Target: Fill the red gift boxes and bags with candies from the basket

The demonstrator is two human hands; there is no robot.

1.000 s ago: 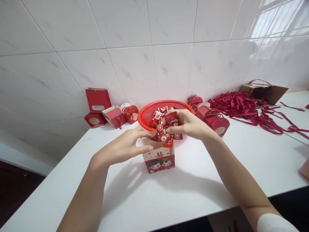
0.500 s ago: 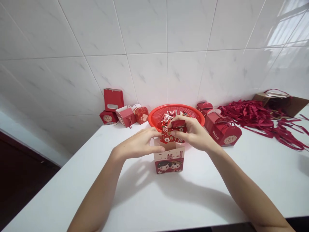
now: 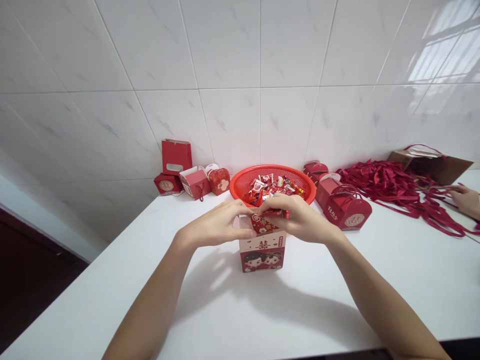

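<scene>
A small red and pink paper candy box [image 3: 262, 258] with two cartoon figures on its front stands upright on the white table, its top open. My left hand [image 3: 221, 222] grips the box's upper left edge, thumb at the front and fingers behind. Pinched in my right hand [image 3: 298, 216] is a red snack packet [image 3: 263, 226] with white flowers and gold writing. The packet's lower part sits inside the box opening, while my fingers cover its top. Right behind my hands stands a red plastic basket [image 3: 299, 175] of wrapped candies.
Several red boxes, including a pink-sided one [image 3: 195, 183], stand at the back left. More boxes, one with a round gold emblem [image 3: 347, 207], are right of the basket. Beyond lie a heap of dark red ribbons [image 3: 378, 182], a brown paper bag [image 3: 450, 167] and another person's hand [image 3: 467, 200].
My right hand has lowered the snack packet into the box opening. My left hand stays on the box. Another person's hand has appeared by the ribbons at the right.
</scene>
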